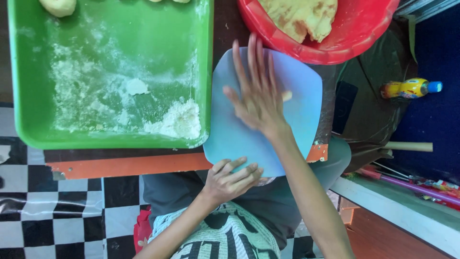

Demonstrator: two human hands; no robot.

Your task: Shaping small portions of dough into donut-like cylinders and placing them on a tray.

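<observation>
My right hand (256,93) lies flat, fingers spread, on a light blue board (306,112), pressing a piece of dough (286,96) whose edge peeks out beside the palm. My left hand (232,180) rests on the board's near edge, fingers curled over it. A green tray (28,72) dusted with flour stands to the left; it holds a flour heap (178,120) and a dough ball (58,6) at its far corner.
A red bowl (364,38) with cooked flatbreads (299,17) sits beyond the board. A wooden rolling pin handle (407,146), a yellow bottle (409,88) and a dark phone (343,106) lie to the right. Checkered floor shows below left.
</observation>
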